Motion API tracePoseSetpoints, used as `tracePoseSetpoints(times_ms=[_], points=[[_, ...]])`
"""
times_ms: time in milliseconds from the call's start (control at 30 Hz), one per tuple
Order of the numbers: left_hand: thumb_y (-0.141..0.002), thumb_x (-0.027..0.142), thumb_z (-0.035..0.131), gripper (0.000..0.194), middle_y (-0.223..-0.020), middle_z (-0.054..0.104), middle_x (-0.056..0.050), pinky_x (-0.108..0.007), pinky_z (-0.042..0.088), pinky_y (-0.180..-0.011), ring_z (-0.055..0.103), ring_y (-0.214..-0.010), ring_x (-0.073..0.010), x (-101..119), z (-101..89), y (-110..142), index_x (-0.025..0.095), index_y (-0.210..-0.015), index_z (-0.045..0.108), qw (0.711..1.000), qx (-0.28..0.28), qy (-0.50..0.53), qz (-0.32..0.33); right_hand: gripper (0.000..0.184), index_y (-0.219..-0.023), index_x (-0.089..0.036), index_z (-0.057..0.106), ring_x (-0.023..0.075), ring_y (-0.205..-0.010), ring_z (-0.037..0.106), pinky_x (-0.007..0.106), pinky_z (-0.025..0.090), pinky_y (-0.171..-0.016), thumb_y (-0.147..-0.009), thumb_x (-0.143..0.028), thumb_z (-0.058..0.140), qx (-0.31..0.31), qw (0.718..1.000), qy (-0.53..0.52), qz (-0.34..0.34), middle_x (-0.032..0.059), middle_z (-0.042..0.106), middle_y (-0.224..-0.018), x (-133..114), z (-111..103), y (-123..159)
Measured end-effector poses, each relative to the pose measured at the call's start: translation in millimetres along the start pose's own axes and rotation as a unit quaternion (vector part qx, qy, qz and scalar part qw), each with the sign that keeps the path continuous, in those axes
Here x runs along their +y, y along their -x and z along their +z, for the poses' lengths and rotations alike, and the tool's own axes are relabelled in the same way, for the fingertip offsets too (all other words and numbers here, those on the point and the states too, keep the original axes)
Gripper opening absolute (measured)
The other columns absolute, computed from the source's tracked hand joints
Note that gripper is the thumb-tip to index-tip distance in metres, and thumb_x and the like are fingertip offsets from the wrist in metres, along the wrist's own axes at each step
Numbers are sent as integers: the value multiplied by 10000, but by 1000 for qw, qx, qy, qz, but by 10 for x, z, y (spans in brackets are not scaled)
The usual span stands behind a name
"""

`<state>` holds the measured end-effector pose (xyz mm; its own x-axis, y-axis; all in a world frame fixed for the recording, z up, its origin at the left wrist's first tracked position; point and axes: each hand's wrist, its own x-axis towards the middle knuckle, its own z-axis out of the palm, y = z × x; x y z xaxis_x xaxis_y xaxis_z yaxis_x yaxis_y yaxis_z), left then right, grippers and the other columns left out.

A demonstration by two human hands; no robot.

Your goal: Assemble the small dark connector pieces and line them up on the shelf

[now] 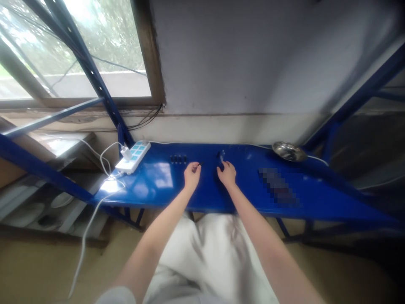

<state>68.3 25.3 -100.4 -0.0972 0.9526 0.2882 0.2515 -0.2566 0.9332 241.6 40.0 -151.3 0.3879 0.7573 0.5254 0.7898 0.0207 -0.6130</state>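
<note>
My left hand is closed in a pinch above the blue table, with a small dark piece at its fingertips, too small to name. To its left, several small dark cylinder-like pieces stand in a short row. My right hand is over the table with thumb and forefinger apart. Just beyond its fingertips are small clear and dark pieces; whether the fingers touch them I cannot tell.
A white power strip with a plug and cables lies at the left end of the blue table. A shiny metal dish sits at the back right, and a blurred-out dark object is nearer. Blue frame posts rise at both sides.
</note>
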Motion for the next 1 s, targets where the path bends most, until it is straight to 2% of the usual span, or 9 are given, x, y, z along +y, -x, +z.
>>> tracePoseSetpoints(times_ms=[167,267,467,567,667,767,867,1000], points=[[-803,250,498,171,-864,633,-56,-258,475,-748,594,-780,-127,-24,-39,102,163,-921,588,999,39,-11,27,305,-943,-182,627,290,-1072,481,519,339,-919,-712,-369,557,-4,1000,-5,13,144,573,-1066,125,190,-175],[-810,242,482,169,-864,629,-56,-263,470,-759,590,-788,-132,-2,-34,135,172,-920,589,998,36,-29,47,287,-930,-182,637,306,-1081,469,542,302,-935,-684,-320,588,-29,999,13,38,146,570,-1074,111,233,-246],[-811,234,479,165,-866,626,-55,-273,472,-765,584,-789,-134,-31,-38,140,176,-923,584,999,30,-31,27,254,-929,-183,628,306,-1119,431,582,215,-964,-708,-283,553,-67,995,28,65,134,561,-1101,28,219,-274],[-810,230,481,165,-871,627,-58,-275,471,-764,588,-800,-137,-40,-42,143,175,-924,585,999,27,-35,29,227,-911,-181,620,299,-1091,445,583,226,-953,-716,-266,539,-67,996,17,57,128,570,-1080,-32,153,-241],[-813,226,478,166,-874,629,-63,-279,469,-767,592,-812,-143,-24,-47,152,171,-927,585,999,30,-34,30,197,-887,-165,602,281,-1016,492,533,318,-899,-752,-247,485,-50,998,-9,31,131,585,-1038,-157,27,-174],[-817,225,480,160,-877,631,-66,-278,467,-772,593,-821,-146,-15,-50,157,168,-926,582,998,36,-25,39,200,-846,-159,565,221,-859,541,405,414,-800,-812,-284,412,-10,996,-92,-4,113,600,-900,-350,-131,-73],[-819,223,485,154,-874,634,-67,-281,468,-773,594,-815,-145,-27,-48,157,160,-922,580,998,46,-14,47,216,-884,-177,509,166,-734,546,309,441,-701,-844,-351,389,34,978,-202,40,67,587,-824,-549,-265,46],[-821,220,487,151,-864,638,-67,-282,469,-771,594,-800,-142,-47,-45,159,152,-915,585,997,52,-7,55,218,-856,-189,493,139,-671,534,270,426,-673,-846,-388,403,22,962,-266,55,9,552,-711,-709,-354,169]])
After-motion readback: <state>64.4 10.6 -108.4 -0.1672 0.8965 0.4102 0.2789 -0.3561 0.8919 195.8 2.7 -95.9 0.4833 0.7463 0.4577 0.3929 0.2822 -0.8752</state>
